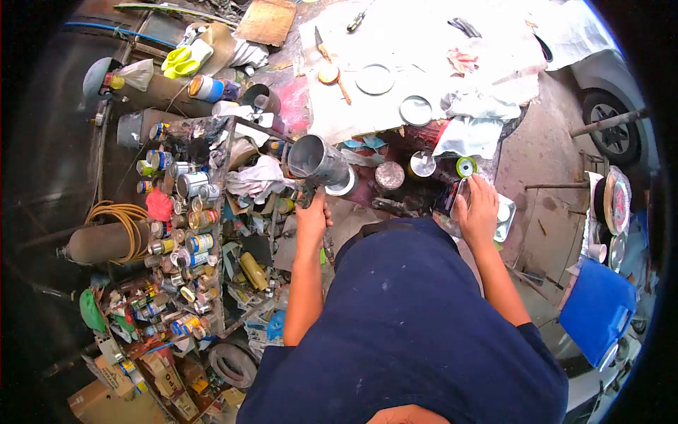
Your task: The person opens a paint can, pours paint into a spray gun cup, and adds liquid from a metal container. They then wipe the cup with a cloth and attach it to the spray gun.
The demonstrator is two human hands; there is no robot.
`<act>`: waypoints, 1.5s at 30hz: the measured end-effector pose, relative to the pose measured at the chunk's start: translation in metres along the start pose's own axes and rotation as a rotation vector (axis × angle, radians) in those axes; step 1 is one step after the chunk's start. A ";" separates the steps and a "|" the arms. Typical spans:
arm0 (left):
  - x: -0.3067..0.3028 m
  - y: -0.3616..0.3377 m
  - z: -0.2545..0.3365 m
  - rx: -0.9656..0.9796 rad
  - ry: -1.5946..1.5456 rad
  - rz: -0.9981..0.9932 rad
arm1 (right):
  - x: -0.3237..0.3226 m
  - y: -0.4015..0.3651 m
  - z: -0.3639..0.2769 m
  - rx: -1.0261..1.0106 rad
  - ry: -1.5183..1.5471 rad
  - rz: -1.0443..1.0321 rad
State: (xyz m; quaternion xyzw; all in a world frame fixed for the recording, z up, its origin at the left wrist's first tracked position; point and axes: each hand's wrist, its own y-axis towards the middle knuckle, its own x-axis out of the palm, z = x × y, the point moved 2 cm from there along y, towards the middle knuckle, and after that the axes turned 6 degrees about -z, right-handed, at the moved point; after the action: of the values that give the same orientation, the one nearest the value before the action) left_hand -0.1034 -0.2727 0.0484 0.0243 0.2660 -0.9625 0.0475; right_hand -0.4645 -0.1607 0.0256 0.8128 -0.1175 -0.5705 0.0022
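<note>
My left hand [316,212] is closed around the dark handle of a spray gun [308,189]. Its wide grey metal cup [332,164] is open at the top and leans above the hand; the cup's contents are too dark to make out. On the right, my right hand [479,206] has its thumb and fingers about the side of a small can with a green top [466,167]. The fingers hide part of that can. Beside this hand lies a pale tray [504,219]. Between my hands stand a speckled round can [390,175] and an open can with white inside [423,164].
Paper covers the bench [332,113] ahead, bearing round lids [374,79] and a knife [320,44]. Shelves of paint cans [192,185] crowd my left, near a gas cylinder [106,244]. A blue panel [597,311] and a car wheel [611,126] are on the right.
</note>
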 end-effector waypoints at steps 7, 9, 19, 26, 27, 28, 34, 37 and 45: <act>-0.007 0.007 -0.019 -0.037 0.030 -0.071 | -0.002 0.002 -0.003 0.016 0.005 -0.011; -0.005 0.005 -0.024 0.017 0.044 -0.042 | -0.001 0.003 -0.003 0.012 0.004 -0.017; 0.003 -0.010 -0.036 0.395 0.290 -0.028 | 0.003 0.002 -0.001 0.020 0.005 -0.038; 0.004 -0.007 -0.040 0.481 0.343 -0.043 | 0.003 0.001 0.001 0.006 -0.019 -0.032; 0.004 -0.006 -0.041 0.494 0.355 -0.042 | 0.004 0.000 0.001 0.005 -0.018 -0.029; 0.003 -0.005 -0.043 0.496 0.362 -0.039 | 0.004 0.000 0.002 0.005 -0.017 -0.026; 0.002 -0.001 -0.051 0.368 0.247 -0.056 | 0.004 0.001 0.002 -0.001 0.002 -0.020; -0.003 0.005 -0.057 0.204 0.130 -0.060 | 0.002 0.000 0.001 -0.013 -0.007 -0.003; -0.003 0.012 -0.033 0.015 -0.086 -0.076 | -0.003 0.002 -0.001 -0.006 0.034 0.014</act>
State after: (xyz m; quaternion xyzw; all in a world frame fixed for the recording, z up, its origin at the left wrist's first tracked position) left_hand -0.0982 -0.2655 0.0139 -0.0266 0.2574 -0.9657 0.0223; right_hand -0.4651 -0.1619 0.0286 0.8215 -0.1216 -0.5570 0.0106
